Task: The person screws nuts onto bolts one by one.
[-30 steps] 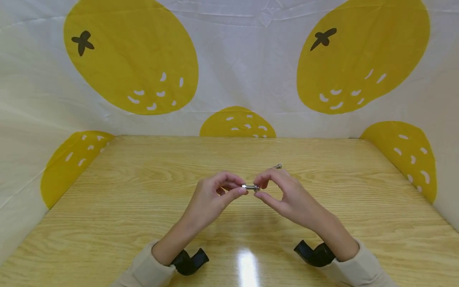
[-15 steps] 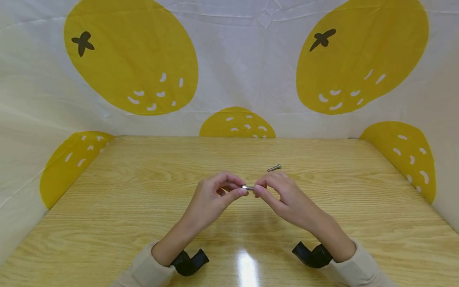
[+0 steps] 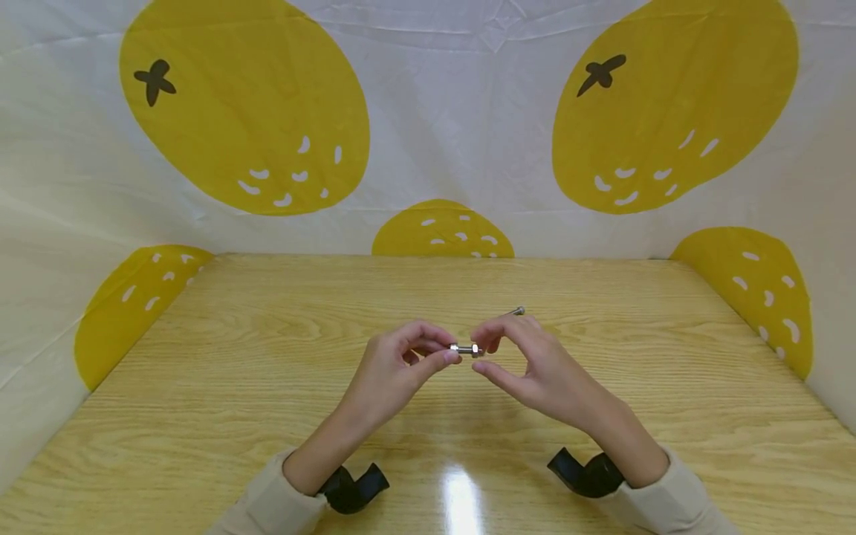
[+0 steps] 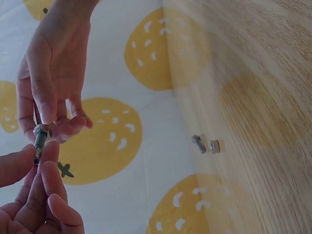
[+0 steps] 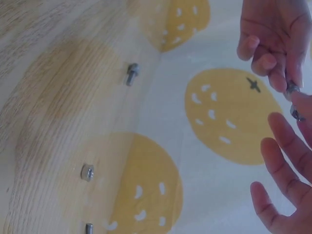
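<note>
The head of a metal bolt point(image 3: 464, 349) is pinched between the thumb and fingertips of the left hand point(image 3: 397, 368), presumably so that the threaded shank is steadied and left exposed. The shank is directed toward the right fingers; a shiny hexagonal nut point(image 3: 475, 350) is seated near its protruding tip. Thumb and forefinger of the right hand point(image 3: 540, 365) are spread around the nut, apparently untouching, presumably for two-sided access. A second bolt point(image 3: 518, 311) is positioned beyond the right fingers, partly hidden.
</note>
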The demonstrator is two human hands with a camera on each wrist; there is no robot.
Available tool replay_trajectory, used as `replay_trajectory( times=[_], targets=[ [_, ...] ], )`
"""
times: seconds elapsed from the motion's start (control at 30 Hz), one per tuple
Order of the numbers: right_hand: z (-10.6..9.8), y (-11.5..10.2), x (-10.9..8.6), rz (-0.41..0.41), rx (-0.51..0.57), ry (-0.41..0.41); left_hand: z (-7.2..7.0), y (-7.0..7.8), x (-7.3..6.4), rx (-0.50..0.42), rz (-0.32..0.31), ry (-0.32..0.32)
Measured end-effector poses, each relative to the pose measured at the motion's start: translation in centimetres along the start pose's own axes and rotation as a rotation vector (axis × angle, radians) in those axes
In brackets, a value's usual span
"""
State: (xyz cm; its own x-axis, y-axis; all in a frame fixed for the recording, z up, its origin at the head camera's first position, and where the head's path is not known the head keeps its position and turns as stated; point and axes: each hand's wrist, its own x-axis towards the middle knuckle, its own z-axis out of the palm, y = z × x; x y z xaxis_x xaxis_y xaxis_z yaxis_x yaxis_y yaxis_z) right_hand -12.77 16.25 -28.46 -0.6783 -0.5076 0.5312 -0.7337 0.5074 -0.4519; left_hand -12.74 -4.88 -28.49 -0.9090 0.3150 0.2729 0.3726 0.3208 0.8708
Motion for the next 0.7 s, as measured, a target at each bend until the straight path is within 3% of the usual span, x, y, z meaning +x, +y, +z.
replay_trajectory(
  times=[0.27,0.7],
  targets=[
    [0.04,0.23,0.04,-0.038,-0.009,0.001,-0.01,0.00,0.01,0.006,0.006,-0.003],
    [0.32,0.08,0.06,0.106,-0.025,-0.061,0.06,0.16,-0.04,-0.014,0.000,-0.007]
  ],
)
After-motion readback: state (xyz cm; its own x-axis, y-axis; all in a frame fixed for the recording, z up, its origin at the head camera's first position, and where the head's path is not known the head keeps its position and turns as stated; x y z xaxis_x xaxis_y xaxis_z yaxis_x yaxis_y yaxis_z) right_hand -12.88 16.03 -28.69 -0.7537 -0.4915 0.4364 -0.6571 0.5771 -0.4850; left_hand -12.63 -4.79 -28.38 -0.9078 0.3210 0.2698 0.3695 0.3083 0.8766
